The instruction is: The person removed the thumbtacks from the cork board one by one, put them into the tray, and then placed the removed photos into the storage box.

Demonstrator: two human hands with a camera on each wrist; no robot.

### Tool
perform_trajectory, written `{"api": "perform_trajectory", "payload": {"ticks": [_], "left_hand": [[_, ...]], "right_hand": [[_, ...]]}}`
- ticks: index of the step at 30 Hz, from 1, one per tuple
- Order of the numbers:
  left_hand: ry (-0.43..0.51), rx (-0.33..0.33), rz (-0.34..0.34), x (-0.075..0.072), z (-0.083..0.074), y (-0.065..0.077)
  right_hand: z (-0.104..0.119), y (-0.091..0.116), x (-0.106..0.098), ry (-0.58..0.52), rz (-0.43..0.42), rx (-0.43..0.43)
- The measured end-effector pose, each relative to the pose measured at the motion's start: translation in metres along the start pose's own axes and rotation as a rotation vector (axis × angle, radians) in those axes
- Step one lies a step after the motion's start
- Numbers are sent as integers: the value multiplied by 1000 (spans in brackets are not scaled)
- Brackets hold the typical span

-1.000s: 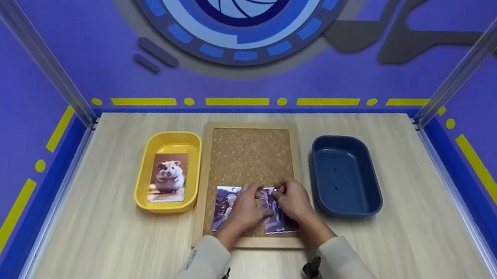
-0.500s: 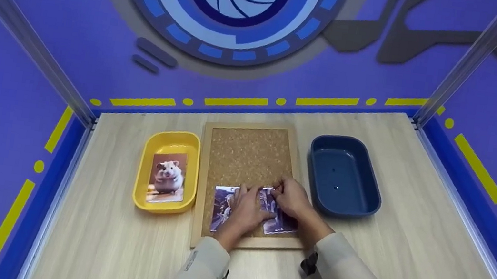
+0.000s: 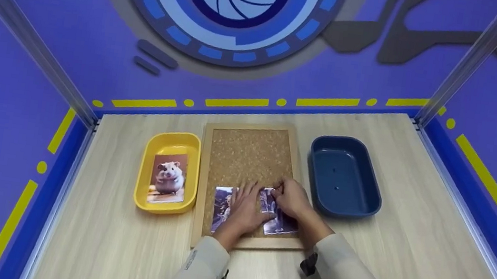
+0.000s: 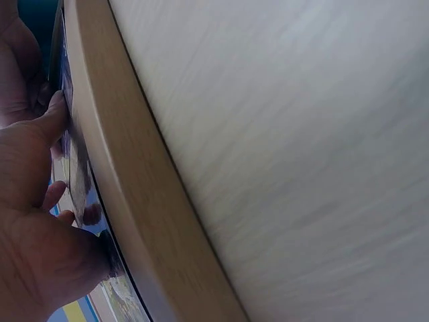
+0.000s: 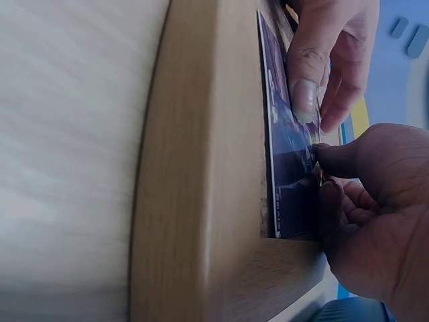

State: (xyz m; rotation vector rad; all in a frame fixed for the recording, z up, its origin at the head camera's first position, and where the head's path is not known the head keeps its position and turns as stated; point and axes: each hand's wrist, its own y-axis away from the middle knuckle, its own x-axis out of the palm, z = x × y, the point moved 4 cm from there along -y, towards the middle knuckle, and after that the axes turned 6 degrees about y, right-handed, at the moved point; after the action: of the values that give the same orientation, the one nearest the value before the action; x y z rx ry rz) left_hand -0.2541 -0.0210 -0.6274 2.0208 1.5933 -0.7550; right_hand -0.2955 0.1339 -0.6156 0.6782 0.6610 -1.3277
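Observation:
Two printed photos lie side by side on the lower half of a framed corkboard [image 3: 251, 154]. My left hand [image 3: 245, 211] lies between them with its fingers stretched out, partly covering the left photo [image 3: 221, 203]. Its thumb [image 5: 305, 97] presses on the right photo [image 5: 289, 157]. At that photo's top edge my right hand [image 3: 292, 198] is curled, thumb and forefinger pinching a small pin, mostly hidden by the fingertips. Its thumb and fingertip [image 5: 330, 194] come together close over the photo in the right wrist view.
A yellow tray [image 3: 141, 183] with a hamster photo [image 3: 169, 178] inside stands left of the board. To the right is a dark blue tray [image 3: 343, 185]. The wooden table [image 3: 109, 246] ends at purple panel walls [image 3: 68, 48] behind and on both sides.
My left fingers have straightened and reach slightly further up the board. The right hand keeps its place at the right photo's top edge.

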Motion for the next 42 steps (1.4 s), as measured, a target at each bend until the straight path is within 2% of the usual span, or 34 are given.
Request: {"api": "perform_trajectory", "payload": {"ticks": [11,20,31,42], "left_hand": [[-62,10,19,-2,-5,2],[-90,7,13,-1,-7,-1],[-15,9,-4,2,0,0],[-18,-5,25,4,2,-2]], "right_hand": [[1,-1,1,48,-15,-7],[0,-4,-1,-42,-46,-12],[2,-3,2,9,-37,-24],[1,-4,1,7,-30,-17]]}}
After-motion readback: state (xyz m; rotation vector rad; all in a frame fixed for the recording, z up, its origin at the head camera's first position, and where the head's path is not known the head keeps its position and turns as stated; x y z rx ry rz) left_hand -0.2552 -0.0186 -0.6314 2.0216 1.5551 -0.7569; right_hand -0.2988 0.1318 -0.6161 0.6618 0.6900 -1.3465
